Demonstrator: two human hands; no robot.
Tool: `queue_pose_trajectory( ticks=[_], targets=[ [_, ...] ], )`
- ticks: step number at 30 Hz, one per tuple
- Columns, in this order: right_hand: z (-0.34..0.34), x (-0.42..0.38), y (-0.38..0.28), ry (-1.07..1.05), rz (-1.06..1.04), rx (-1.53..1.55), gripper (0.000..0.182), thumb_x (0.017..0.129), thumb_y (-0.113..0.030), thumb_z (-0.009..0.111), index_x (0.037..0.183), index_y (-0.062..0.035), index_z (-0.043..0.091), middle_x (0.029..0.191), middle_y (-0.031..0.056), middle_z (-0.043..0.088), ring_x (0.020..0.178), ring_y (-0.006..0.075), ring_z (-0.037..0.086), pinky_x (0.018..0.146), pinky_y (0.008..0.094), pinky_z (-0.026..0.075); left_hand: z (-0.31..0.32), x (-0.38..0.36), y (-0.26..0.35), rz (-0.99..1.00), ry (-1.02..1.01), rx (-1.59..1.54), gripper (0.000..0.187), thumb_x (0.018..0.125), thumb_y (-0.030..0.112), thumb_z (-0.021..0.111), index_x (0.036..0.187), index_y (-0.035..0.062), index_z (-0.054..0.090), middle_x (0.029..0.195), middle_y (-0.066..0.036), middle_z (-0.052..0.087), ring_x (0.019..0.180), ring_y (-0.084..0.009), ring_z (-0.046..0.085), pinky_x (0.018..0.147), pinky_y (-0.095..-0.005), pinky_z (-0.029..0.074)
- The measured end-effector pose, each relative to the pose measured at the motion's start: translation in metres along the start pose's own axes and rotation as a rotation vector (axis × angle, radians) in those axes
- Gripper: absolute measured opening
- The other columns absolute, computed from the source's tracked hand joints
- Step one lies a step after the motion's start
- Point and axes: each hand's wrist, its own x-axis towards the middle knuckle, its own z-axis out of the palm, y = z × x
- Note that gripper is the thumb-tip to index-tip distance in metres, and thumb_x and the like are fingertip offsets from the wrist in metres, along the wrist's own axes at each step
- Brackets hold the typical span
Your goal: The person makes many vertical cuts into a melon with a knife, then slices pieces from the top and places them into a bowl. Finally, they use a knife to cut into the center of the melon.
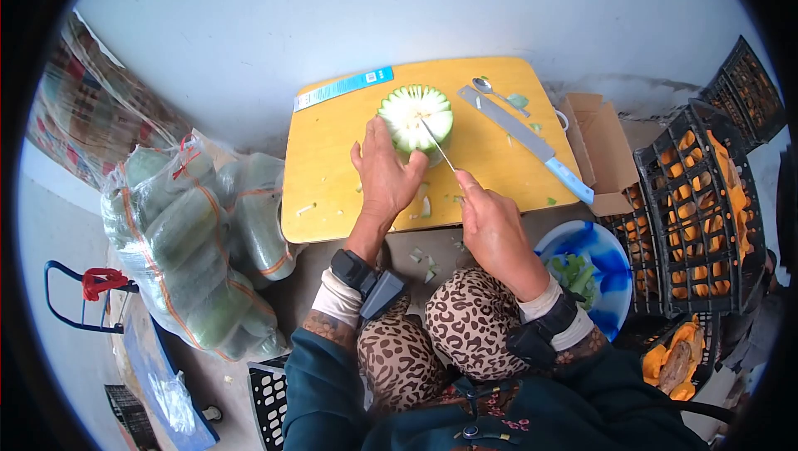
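A cut piece of winter melon [403, 110] stands upright on the yellow table [332, 168], its pale top facing up and its green rim notched into scallops. My left hand [386, 170] is cupped against the melon's near left side, thumb apart from the fingers, holding it. In my right hand [490, 222] is a small knife [440, 147] with a thin blade; the tip is at the melon's pale flesh near the middle. The fingers wrap round the handle and hide most of it.
Right of the melon lie a long knife [511, 125] with a blue handle and a spoon [489, 88]. A blue-and-white basin [617, 272] holds green scraps. Wrapped melons [183, 226] are piled at left; black crates [686, 218] and a cardboard box [603, 143] stand at right.
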Motion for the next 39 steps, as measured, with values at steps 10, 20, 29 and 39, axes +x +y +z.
queue_pose_trajectory(
  ticks=[10, 20, 29, 39],
  targets=[
    [-0.015, 0.0, -0.012, -0.099, 0.096, 0.005, 0.037, 0.09, -0.004, 0.058, 0.126, 0.0046, 0.057, 0.072, 0.0252, 0.063, 0.07, 0.0432, 0.063, 0.065, 0.0509, 0.049, -0.001, -0.002, -0.002, -0.021, 0.018, 0.06, 0.087, 0.077, 0.038, 0.064, 0.143, -0.0102, 0.032, 0.144, -0.027, 0.044, 0.135, -0.0357, 0.043, 0.114, -0.0603, 0.016],
    [-0.044, -0.049, 0.001, -0.118, 0.122, 0.109, 0.037, 0.09, 0.002, 0.055, 0.126, 0.0061, 0.054, 0.085, 0.0281, 0.064, 0.08, 0.0445, 0.064, 0.069, 0.0462, 0.051, -0.003, 0.006, -0.008, -0.054, -0.072, -0.06, 0.087, 0.078, 0.036, 0.064, 0.144, -0.0103, 0.031, 0.144, -0.027, 0.043, 0.135, -0.0358, 0.043, 0.114, -0.0577, 0.018],
    [-0.031, -0.019, -0.004, -0.049, 0.135, 0.267, 0.036, 0.091, 0.002, 0.054, 0.127, 0.0042, 0.054, 0.096, 0.0265, 0.066, 0.088, 0.0406, 0.067, 0.077, 0.0404, 0.053, -0.007, 0.008, -0.018, 0.008, -0.034, -0.197, 0.084, 0.077, 0.03, 0.064, 0.144, -0.0101, 0.034, 0.142, -0.028, 0.047, 0.132, -0.0356, 0.047, 0.111, -0.0495, 0.025],
    [-0.02, -0.022, 0.0, -0.017, 0.136, 0.257, 0.036, 0.091, 0.003, 0.054, 0.127, 0.003, 0.055, 0.097, 0.0263, 0.066, 0.091, 0.041, 0.066, 0.079, 0.0414, 0.053, -0.01, 0.008, -0.012, 0.064, 0.016, -0.261, 0.077, 0.076, 0.02, 0.065, 0.139, -0.0145, 0.037, 0.135, -0.032, 0.052, 0.124, -0.0415, 0.053, 0.107, -0.0443, 0.039]
  ],
)
